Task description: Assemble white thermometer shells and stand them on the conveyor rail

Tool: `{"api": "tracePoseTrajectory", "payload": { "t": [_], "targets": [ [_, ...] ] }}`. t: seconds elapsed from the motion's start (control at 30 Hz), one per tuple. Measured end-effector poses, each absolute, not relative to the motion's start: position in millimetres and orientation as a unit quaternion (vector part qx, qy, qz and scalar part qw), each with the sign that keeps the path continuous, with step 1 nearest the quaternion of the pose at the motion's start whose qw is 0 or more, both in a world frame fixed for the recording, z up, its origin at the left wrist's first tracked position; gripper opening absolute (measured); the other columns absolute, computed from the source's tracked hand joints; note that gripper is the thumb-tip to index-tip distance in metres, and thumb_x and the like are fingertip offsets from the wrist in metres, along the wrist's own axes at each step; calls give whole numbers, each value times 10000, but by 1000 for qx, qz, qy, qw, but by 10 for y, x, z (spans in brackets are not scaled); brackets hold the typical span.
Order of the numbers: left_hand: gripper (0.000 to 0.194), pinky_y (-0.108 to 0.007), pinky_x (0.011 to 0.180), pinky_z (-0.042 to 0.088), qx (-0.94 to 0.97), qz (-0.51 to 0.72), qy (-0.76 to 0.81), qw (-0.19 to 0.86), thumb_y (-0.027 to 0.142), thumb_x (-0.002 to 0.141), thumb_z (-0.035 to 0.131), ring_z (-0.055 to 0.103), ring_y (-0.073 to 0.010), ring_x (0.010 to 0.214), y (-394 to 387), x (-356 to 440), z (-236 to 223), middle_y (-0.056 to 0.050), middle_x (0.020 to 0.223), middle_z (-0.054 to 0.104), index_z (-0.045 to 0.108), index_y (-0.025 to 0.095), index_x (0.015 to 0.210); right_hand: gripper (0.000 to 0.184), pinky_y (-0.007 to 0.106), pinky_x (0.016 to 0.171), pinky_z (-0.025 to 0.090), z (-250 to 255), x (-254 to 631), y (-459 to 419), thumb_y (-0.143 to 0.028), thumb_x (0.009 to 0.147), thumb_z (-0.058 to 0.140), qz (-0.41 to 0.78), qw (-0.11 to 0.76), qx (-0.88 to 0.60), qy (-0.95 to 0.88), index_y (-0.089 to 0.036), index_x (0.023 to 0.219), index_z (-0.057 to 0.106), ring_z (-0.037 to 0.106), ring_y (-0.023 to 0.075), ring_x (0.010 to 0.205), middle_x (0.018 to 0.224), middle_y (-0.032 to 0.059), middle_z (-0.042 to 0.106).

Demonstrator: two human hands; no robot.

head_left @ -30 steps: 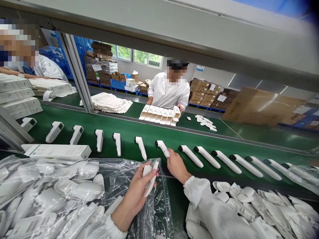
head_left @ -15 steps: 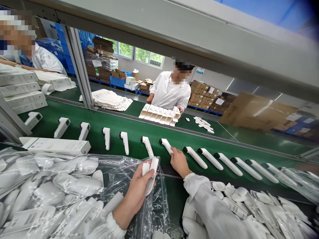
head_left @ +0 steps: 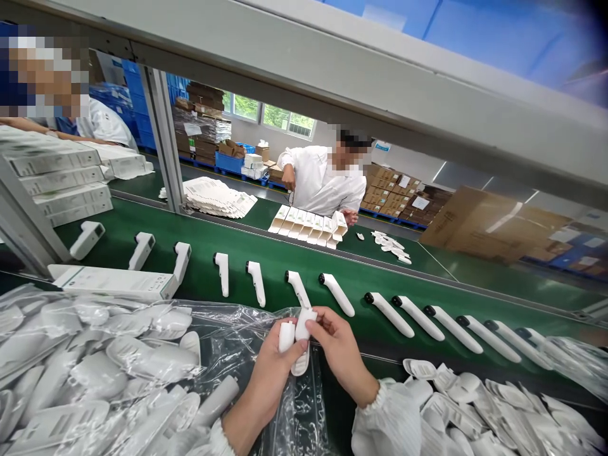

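from my end, i have both hands close together above the front edge of the green belt (head_left: 275, 250). my left hand (head_left: 266, 370) is curled up with a white cover (head_left: 286, 337) between its fingers, and its thumb lies on a second cover (head_left: 305, 323) just beside it. my right hand (head_left: 342, 349) pinches that second cover near its top, thumb and fingertips closed on it, so both hands have hold of it. a ribbed end shows below the left thumb; i can't tell whether it belongs to the same cover.

just beyond my fingers, white devices (head_left: 336, 294) with dark tips lie in a spaced row along the belt. to my left, a pile of covers (head_left: 114, 361) lies with clear plastic (head_left: 228, 316) about it, and a box (head_left: 114, 282) sits behind it. another pile (head_left: 475, 405) lies to the right of my right sleeve (head_left: 387, 421).

across the belt, a person in a white coat (head_left: 313, 180) has one hand raised, the other near the end of a row of cartons (head_left: 308, 226).
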State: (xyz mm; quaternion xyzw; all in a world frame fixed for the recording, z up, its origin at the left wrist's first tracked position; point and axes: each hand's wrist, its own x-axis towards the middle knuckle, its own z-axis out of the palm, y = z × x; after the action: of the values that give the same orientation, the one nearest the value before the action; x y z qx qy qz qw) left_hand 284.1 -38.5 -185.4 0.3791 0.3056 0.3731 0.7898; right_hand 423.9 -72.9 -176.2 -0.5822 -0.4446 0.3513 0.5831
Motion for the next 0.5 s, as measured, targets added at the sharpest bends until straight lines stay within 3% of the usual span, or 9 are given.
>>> {"api": "tracePoseTrajectory", "payload": {
  "t": [0.13,0.23,0.37,0.5],
  "targets": [
    [462,-344,894,519,294,369,313,824,274,678,867,637,-244,1046,-369,2814,-1792,-52,1014,682,632,211,1071,447,370,784,545,-1791,4572,-515,-467,868,617,287,586,-629,-423,-206,1231,644,647,230,875,1004,69,694],
    [417,-312,903,531,247,359,325,839,167,703,828,645,-234,1077,-333,2798,-1752,-62,1030,694,650,209,1077,417,393,850,531,-1842,4855,-405,-408,895,567,214,471,-689,-508,-215,1253,657,640,229,894,1020,66,690],
    [372,-267,813,549,223,360,338,841,87,707,773,665,-199,966,-305,2799,-1745,-61,991,696,658,190,1046,366,374,988,472,-1956,4932,-354,-237,924,522,136,303,-718,-612,-213,1260,665,634,237,1071,1157,92,674],
    [420,-271,813,550,230,369,321,841,29,645,727,642,-164,862,-301,2799,-1773,-30,931,673,673,193,1028,483,352,936,488,-2079,4839,-320,-135,943,473,62,183,-765,-614,-174,1422,515,642,261,1070,1149,134,678]
  ]
}}
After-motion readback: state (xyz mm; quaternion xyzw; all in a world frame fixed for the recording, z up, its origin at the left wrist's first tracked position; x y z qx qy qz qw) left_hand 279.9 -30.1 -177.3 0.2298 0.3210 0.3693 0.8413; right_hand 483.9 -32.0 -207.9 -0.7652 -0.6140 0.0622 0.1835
